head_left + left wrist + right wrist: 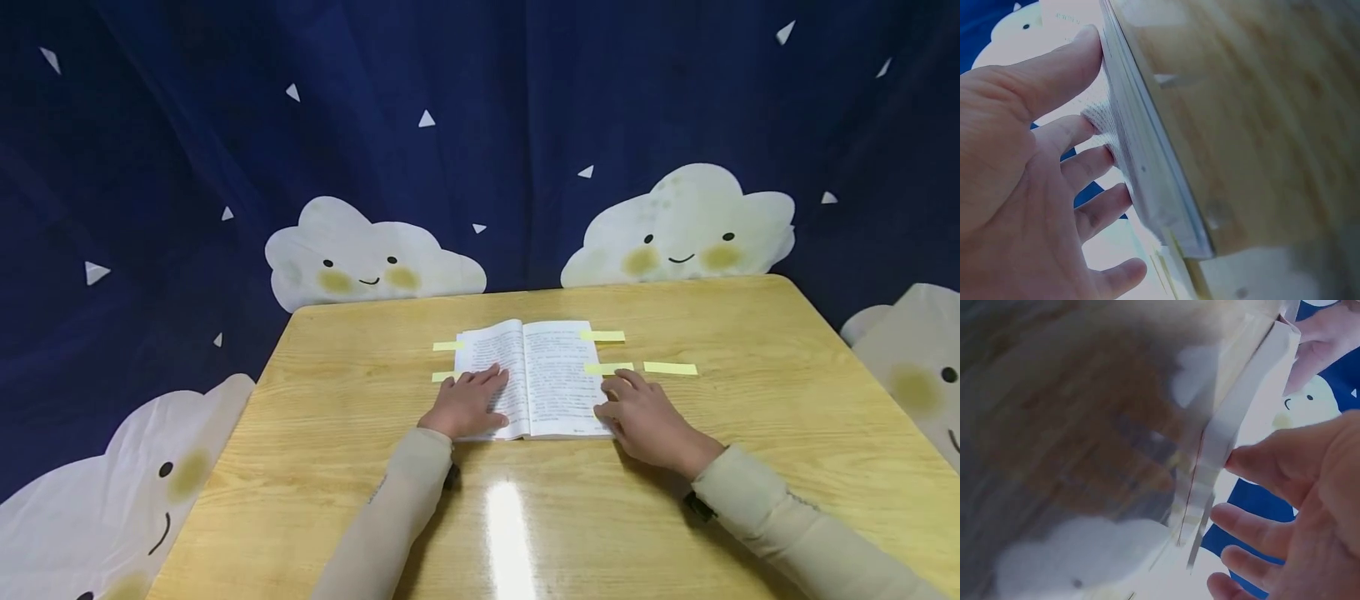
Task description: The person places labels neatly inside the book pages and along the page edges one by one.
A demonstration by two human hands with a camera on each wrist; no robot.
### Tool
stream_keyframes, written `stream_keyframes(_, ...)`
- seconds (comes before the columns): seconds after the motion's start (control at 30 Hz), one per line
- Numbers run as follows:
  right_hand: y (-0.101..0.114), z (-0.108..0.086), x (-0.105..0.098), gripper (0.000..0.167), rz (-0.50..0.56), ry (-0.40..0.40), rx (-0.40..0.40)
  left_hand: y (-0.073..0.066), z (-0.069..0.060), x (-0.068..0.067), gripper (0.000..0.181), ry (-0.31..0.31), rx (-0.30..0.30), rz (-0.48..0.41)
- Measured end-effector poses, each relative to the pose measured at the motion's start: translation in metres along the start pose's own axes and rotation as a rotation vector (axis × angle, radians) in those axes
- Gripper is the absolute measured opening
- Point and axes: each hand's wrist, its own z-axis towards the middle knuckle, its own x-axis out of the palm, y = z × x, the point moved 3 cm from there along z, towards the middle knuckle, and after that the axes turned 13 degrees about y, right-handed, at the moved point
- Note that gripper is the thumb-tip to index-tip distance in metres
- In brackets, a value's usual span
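Note:
An open book [562, 375] with printed pages lies on the wooden table. My left hand [468, 404] rests on its left page with fingers spread; in the left wrist view the fingertips of the left hand [1041, 162] touch the paper. My right hand [648, 421] is at the book's right edge. In the right wrist view the thumb of this hand [1291, 506] touches the edge of the book [1235, 412], its other fingers loosely bent. Pale yellow sticky strips stick out on both sides: a right upper strip [606, 336], a right lower strip [611, 368] by my right fingertips, and two left ones [446, 346].
One more yellow strip [670, 368] lies apart on the table [337, 467], just right of the book. Behind the table hangs a dark blue curtain [480, 150] with smiling clouds. Light glares off the wood in front of the book.

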Motion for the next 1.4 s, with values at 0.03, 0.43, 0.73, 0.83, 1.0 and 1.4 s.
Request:
stream_keyframes(0.03,0.001,0.0,0.0,0.014,-0.001,0.0,-0.004,0.0,-0.001,0.001,0.076,0.001,-0.003,0.0)
stream_keyframes(0.43,-0.004,-0.014,-0.009,0.036,0.148,0.066,0.012,0.004,-0.006,0.009,0.075,-0.004,-0.008,-0.004)
stream_keyframes(0.73,-0.001,-0.006,-0.005,0.025,0.102,0.063,0.017,0.004,-0.003,-0.003,0.075,-0.021,-0.02,0.018)
stream_keyframes(0.83,-0.001,-0.006,-0.005,0.024,0.088,0.06,0.033,0.003,-0.002,-0.003,0.075,-0.017,-0.022,0.02)
stream_keyframes(1.0,-0.003,-0.005,-0.009,0.021,0.08,0.069,0.032,0.001,-0.002,0.0,0.075,-0.025,-0.011,0.01)
stream_keyframes(1.4,0.028,0.022,-0.02,0.027,0.073,-0.007,-0.004,0.005,-0.002,-0.001,0.072,-0.067,0.11,-0.053)
